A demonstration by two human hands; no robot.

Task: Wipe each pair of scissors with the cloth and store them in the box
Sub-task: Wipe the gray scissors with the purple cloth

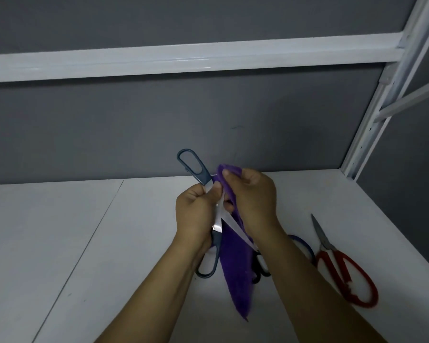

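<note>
While your left hand point(196, 214) grips the open grey-handled scissors point(204, 177) by bare metal above the white shelf point(60, 243) and your right hand point(255, 196) pinches the purple cloth point(233, 268) over them, a slip could nick your fingers. No box shows.

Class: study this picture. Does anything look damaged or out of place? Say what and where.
The red-handled scissors lying on the right of the white table look damaged: the red coating on one handle loop is jagged, as if chipped. Nothing else stands out.
</note>
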